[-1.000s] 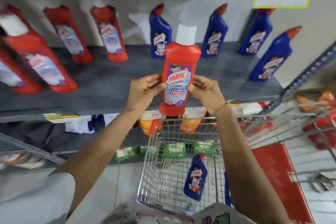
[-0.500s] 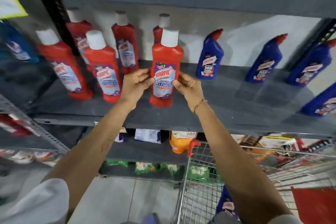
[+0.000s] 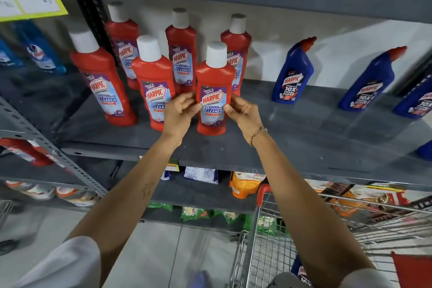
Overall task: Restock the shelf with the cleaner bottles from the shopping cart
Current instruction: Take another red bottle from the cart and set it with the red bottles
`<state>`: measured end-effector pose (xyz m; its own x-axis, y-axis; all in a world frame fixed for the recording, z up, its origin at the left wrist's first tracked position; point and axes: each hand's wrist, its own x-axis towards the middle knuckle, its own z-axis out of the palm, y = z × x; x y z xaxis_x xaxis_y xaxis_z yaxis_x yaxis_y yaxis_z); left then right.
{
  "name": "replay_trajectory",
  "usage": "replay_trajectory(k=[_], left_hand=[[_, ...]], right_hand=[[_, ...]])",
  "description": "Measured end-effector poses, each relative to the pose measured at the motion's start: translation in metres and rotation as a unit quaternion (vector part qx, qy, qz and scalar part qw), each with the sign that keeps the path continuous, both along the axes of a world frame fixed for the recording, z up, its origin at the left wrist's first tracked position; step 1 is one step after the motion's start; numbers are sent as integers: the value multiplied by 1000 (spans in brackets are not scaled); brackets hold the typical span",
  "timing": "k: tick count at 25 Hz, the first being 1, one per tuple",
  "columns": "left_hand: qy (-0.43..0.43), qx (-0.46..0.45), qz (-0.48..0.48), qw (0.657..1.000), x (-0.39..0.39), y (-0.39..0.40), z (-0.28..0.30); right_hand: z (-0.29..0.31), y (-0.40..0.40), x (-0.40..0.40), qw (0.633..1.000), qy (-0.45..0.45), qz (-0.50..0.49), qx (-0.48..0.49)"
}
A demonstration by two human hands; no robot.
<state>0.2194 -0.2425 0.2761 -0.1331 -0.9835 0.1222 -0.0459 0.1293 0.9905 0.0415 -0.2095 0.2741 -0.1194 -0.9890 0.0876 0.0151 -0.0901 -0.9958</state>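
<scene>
Upright on the grey shelf [image 3: 292,147], red cleaner bottle [image 3: 214,82], beside five more red ones. Pinched at its label between left hand [image 3: 181,113] and right hand [image 3: 243,110], fingertips pressed on both sides. Below right, shopping cart [image 3: 261,229].

A red cleaner bottle [image 3: 214,91] with a white cap is held upright on the grey shelf [image 3: 304,138], gripped at its label from both sides by the left hand [image 3: 181,112] and the right hand [image 3: 243,110]. Five more red bottles [image 3: 153,82] are seen just beside and behind it, and blue bottles [image 3: 293,72] are spaced along the shelf to the right. A wire shopping cart [image 3: 268,229] is seen below the shelf, at lower right.
</scene>
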Motion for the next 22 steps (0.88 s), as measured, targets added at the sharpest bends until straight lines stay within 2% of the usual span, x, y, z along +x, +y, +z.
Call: replay_trajectory(k=[2,4,6,7,8,10,14,16,18,22], left_hand=[[-32,-25,5,999,-1,6,2],[-78,-79,77,991,-1,21,-1],[-72,-128,170,974,-9,48,-6],[-56,-147,169,973,-17,64,-10],[-47,-163,140,976,-27,79,-13],[-55,-163,19,985,-56,108,-22],[-106,-163,-174,965,-131,160,-46],[-115,-127,-241,955,-175,193,-65],[-124,-35,-287,949,-217,229,-93],[-183,136,-273,935,-273,267,-170]], right_hand=[[4,4,1,1000,11,9,7],[11,11,3,999,51,-14,4],[13,28,-1,988,102,-118,-9],[8,43,-5,977,114,-178,-25],[0,62,-10,968,111,-222,-40],[-26,114,-33,952,89,-293,-25],[-78,228,-108,907,75,-409,64],[-102,276,-148,894,68,-424,130],[-134,320,-187,885,48,-417,199],[-193,360,-247,857,-42,-329,394]])
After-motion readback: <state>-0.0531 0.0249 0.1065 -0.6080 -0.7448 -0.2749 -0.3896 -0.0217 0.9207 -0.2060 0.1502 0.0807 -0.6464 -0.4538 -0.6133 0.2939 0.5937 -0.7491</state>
